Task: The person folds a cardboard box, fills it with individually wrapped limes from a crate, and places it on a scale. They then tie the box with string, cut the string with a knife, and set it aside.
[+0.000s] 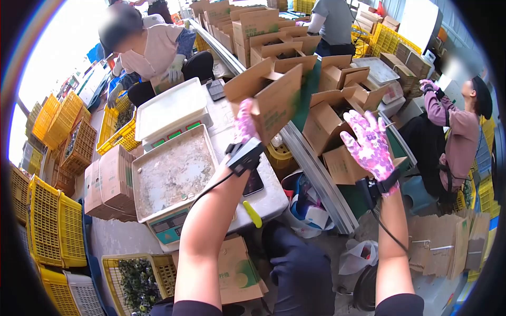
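My left hand (245,122), in a pink and white patterned glove, holds the near side of an open cardboard box (276,102), tilted above the edge of the table and the conveyor. My right hand (369,142), in a matching glove, has its fingers spread above an open box (342,166) on the conveyor. Another open box (321,121) stands just left of it. To the left of my left hand is a scale with a dirty white tray (174,171). A phone (254,183) and a yellow-green handled tool (252,214) lie by my left forearm.
More boxes (255,31) line the conveyor (327,197). One co-worker (153,50) sits at the upper left, another (458,131) at the right, a third (332,23) farther back. Yellow crates (55,224) stand left; a crate of dark green produce (138,282) is below.
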{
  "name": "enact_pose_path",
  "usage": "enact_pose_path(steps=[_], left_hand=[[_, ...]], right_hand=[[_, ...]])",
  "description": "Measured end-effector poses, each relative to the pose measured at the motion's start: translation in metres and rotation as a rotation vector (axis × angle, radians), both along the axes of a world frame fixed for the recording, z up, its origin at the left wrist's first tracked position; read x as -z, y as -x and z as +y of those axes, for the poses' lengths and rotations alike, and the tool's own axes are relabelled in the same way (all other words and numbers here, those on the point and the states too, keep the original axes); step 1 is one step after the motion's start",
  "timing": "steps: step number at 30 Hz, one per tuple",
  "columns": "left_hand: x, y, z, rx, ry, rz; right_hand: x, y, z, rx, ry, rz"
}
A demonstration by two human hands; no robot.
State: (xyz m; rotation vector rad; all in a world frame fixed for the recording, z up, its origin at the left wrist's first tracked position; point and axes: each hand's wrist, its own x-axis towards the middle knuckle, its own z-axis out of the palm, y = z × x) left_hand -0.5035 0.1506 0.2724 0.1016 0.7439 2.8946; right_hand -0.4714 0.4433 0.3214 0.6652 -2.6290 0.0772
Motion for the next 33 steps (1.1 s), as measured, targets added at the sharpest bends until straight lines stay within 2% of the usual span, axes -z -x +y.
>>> enact_pose_path(steps=[2,7,10,12,14,17,18,20,21,22,23,24,25,26,27,29,31,32,33], left_hand=[[0.007,0.033,0.016,0.064,0.023,0.082],[0.045,0.100,0.068,-0.054,0.637,-0.367],[0.053,0.110,0.079,-0.028,0.857,-0.314],[0.055,0.093,0.071,0.024,0.926,-0.217],[0.052,0.045,0.047,0.061,0.973,-0.093],[0.046,-0.069,-0.011,0.015,1.076,0.018],[0.041,-0.116,-0.036,-0.029,1.133,0.028],[0.028,-0.222,-0.090,-0.156,1.279,-0.011],[0.036,-0.277,-0.129,-0.260,1.472,0.128],[0.015,-0.336,-0.136,-0.365,1.407,-0.184],[-0.006,-0.395,-0.142,-0.495,1.277,-0.480],[-0.021,-0.453,-0.151,-0.604,1.259,-0.644],[-0.036,-0.508,-0.153,-0.681,1.311,-0.722],[-0.056,-0.545,-0.147,-0.819,1.210,-0.919],[-0.067,-0.590,-0.151,-0.821,1.274,-1.018],[-0.087,-0.662,-0.148,-0.756,1.389,-1.139],[-0.099,-0.693,-0.134,-0.781,1.440,-1.236],[-0.097,-0.696,-0.126,-0.845,1.386,-1.129],[-0.090,-0.683,-0.118,-0.823,1.475,-1.073]], right_hand=[[0.004,0.005,0.002,-0.028,0.007,0.033],[0.011,0.003,0.008,-0.086,0.062,0.048],[0.013,0.004,0.012,-0.104,0.039,0.059],[0.012,0.004,0.010,-0.100,0.024,0.070],[0.015,0.006,0.012,-0.092,0.002,0.124],[0.024,0.015,0.017,-0.079,-0.099,0.157],[0.021,0.016,0.021,-0.162,-0.172,0.187],[0.031,0.032,0.029,-0.157,-0.221,0.197],[0.038,0.048,0.035,-0.147,-0.140,0.130],[0.036,0.063,0.052,-0.431,-0.389,0.355],[0.040,0.065,0.041,-0.143,-0.187,0.027],[0.032,0.054,0.032,-0.178,-0.179,0.006],[0.013,0.042,0.024,-0.280,0.005,-0.011],[-0.011,0.028,0.017,-0.375,0.192,-0.024],[-0.033,0.014,0.011,-0.467,0.380,-0.036],[-0.065,-0.022,-0.012,-0.577,0.618,-0.091],[-0.080,-0.064,-0.050,-0.691,0.800,-0.263],[-0.080,-0.085,-0.072,-0.753,0.857,-0.388],[-0.077,-0.106,-0.095,-0.811,0.907,-0.546]])
